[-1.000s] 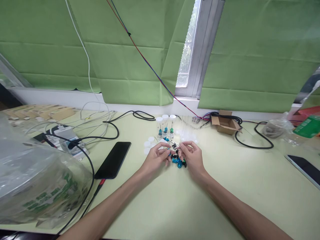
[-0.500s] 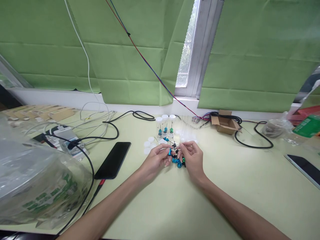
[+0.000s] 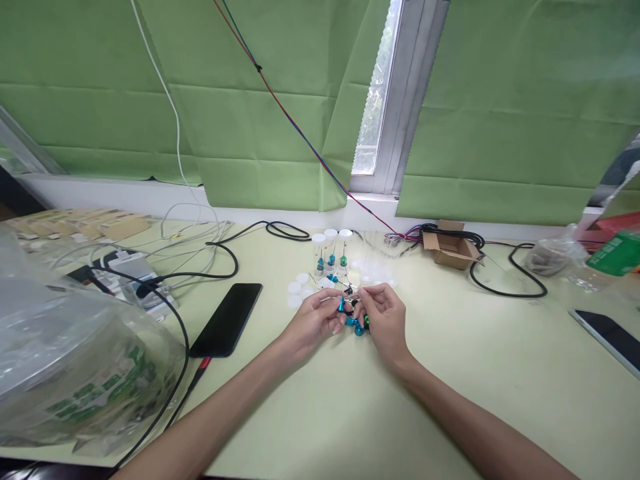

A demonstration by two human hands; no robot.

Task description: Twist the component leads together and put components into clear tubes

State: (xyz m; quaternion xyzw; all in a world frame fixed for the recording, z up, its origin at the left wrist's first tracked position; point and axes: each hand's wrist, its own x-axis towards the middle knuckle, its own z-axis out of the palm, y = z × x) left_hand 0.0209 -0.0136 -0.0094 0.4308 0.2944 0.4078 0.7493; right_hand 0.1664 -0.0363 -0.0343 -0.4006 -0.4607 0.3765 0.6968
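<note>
You have one blue piece [image 3: 341, 305] in your left hand [image 3: 311, 319], three filled bottles [image 3: 331, 260] in the middle, one phone [image 3: 227, 320] on the left, another phone [image 3: 611, 337] far right, and one brown box [image 3: 453, 257].

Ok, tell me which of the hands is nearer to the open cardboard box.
Right. The right hand is in front of the cardboard box and to its left; the left hand is also in front, but farther to the left.
</note>
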